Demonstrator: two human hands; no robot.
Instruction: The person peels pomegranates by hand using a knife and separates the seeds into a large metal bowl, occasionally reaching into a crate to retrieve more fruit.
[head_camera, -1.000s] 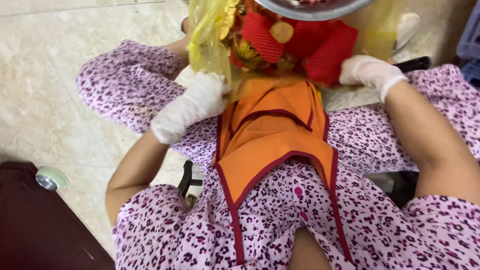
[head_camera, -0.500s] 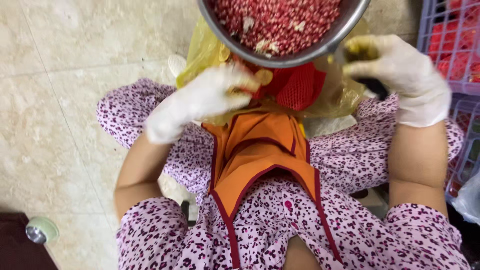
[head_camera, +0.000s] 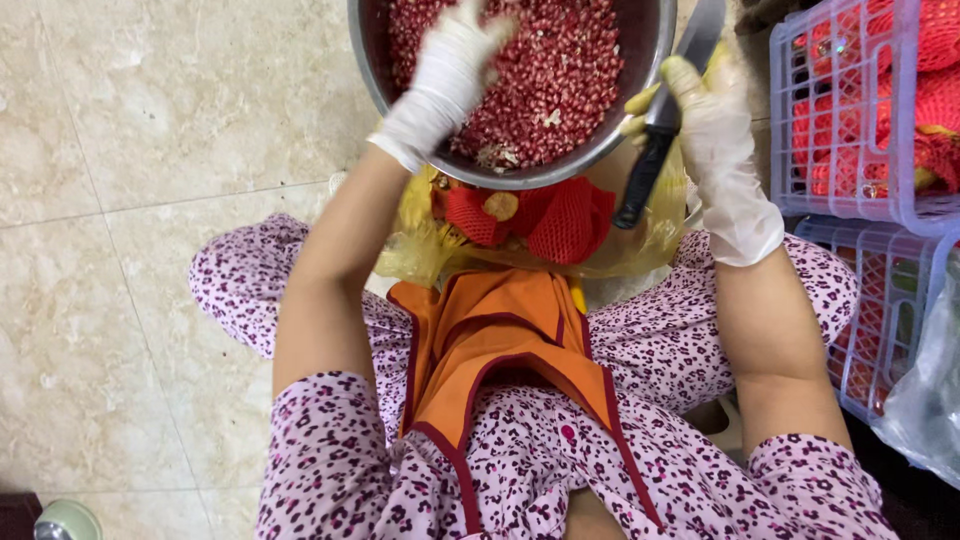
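A steel bowl (head_camera: 365, 60) full of red pomegranate seeds (head_camera: 560, 90) stands on the floor in front of my knees. My left hand (head_camera: 450, 75), in a white glove, reaches over the seeds, blurred, fingers spread. My right hand (head_camera: 715, 140), also gloved, grips a black-handled knife (head_camera: 650, 160) at the bowl's right rim, blade pointing up. Below the bowl lies a yellow plastic bag (head_camera: 420, 250) with red foam nets (head_camera: 560, 220) and peel scraps.
Lilac plastic crates (head_camera: 790, 120) with red-netted fruit stand at the right, one above another. A clear plastic bag (head_camera: 930, 400) hangs at the far right. Beige floor tiles (head_camera: 150, 200) lie to the left. An orange apron (head_camera: 500, 340) covers my lap.
The view tilted up, so the bowl shows in full. My left hand left the bag and moved up over the seeds. My right hand rose with the knife to the bowl's rim.
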